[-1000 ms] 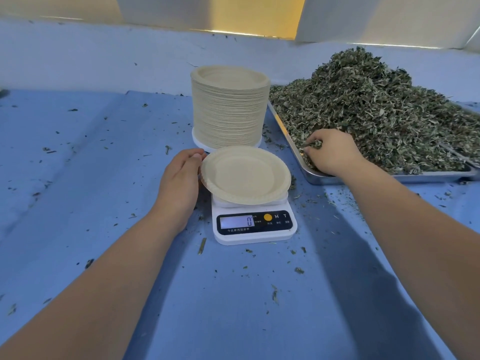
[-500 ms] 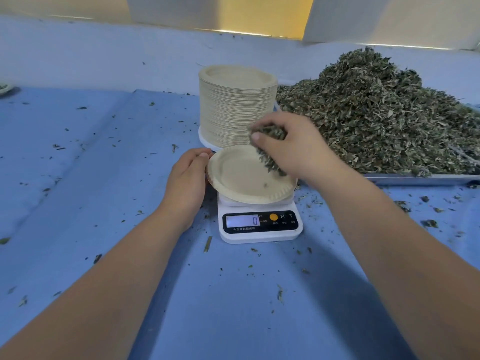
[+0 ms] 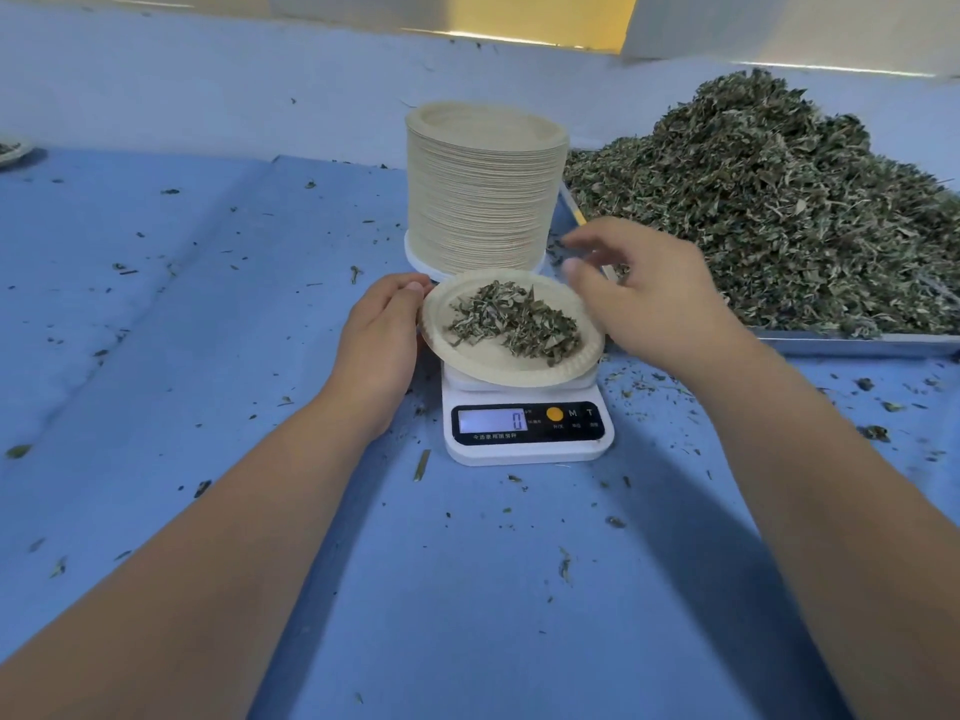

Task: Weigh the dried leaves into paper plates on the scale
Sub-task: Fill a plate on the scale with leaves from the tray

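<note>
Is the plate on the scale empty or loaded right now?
Partly filled: a small loose heap of dried leaves lies across the middle of the plate, with bare paper around it.

Blue table (image 3: 208, 356): scale (image 3: 527, 433), plate stack (image 3: 483, 200), tray (image 3: 852, 345).

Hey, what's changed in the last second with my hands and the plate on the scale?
The right hand grabbed dried leaves from the pile in the tray, carried them left over the paper plate and let go; they now lie in the plate, and the hand is open by its right rim. Unchanged: the left hand holds the plate's left rim, the scale reads 0, and the plate stack stands behind.
</note>
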Available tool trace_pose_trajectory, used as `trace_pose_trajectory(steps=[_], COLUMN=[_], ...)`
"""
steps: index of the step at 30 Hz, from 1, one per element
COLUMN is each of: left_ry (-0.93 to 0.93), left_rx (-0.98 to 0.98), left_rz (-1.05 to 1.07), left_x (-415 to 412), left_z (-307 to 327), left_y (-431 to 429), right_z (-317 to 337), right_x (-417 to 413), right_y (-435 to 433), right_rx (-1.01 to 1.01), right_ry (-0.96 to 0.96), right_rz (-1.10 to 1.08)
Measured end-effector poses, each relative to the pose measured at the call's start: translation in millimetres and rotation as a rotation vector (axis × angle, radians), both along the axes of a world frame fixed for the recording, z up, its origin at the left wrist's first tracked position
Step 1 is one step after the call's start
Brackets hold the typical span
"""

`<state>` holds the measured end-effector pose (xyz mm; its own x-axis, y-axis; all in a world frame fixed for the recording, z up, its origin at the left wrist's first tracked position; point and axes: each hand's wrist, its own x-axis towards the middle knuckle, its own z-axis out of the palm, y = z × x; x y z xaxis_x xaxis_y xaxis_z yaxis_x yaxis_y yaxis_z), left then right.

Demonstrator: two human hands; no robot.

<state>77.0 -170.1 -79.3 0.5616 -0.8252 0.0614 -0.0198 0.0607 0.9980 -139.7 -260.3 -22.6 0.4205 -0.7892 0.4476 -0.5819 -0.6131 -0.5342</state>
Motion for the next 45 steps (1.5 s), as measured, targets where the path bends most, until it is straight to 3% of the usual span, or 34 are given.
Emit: trace_pose_trajectory(steps=[3, 8, 12, 19, 22, 26, 30, 38, 42, 45], left_ry=[-0.009, -0.006, -0.010, -0.013, 0.004, 0.014, 0.029, 0.026, 0.035, 0.033], left_rx=[-0.005, -0.015, -0.011, -0.009, -0.014, -0.019, -0.022, -0.024, -0.034, -0.038], left_rz=[-0.004, -0.007, -0.006, 0.002, 0.009, 0.009, 0.009, 0.007, 0.008, 0.005], left_x=[-0.5, 1.6, 3.5, 2.6, 3.2, 4.0, 4.4, 6.1, 8.4, 9.4], left_z=[-0.6, -4.2, -5.3, -5.0, -5.2, -7.3, -7.2, -9.6, -11.9, -13.7], left_y=[-1.3, -4.4, -6.2, -6.3, -7.0, -8.9, -9.1, -11.4, -12.5, -13.0], right_z=[-24.5, -36.5, -44.8, -47.3, -44.0, -39.5, -37.0, -40.1, -29.8, -20.4], right_x=[-25.5, -42.5, -37.2, -39.0, -42.0, -62.4, -69.1, -60.4, -46.4, -34.3], right_y=[-7.4, -26.7, -28.5, -34.5, -37.0, -46.6, -55.0, -51.6, -68.8, -89.0], right_rx=[-0.109, -0.010, -0.053, -0.105, -0.176, 0.044, 0.188, 0.017, 0.137, 0.262], right_ry=[0.015, 0.317, 0.524, 0.459, 0.501, 0.599, 0.691, 0.464, 0.362, 0.465], right_rz=[-0.187, -0.338, -0.359, -0.349, -0.468, -0.598, -0.531, -0.390, -0.289, -0.253])
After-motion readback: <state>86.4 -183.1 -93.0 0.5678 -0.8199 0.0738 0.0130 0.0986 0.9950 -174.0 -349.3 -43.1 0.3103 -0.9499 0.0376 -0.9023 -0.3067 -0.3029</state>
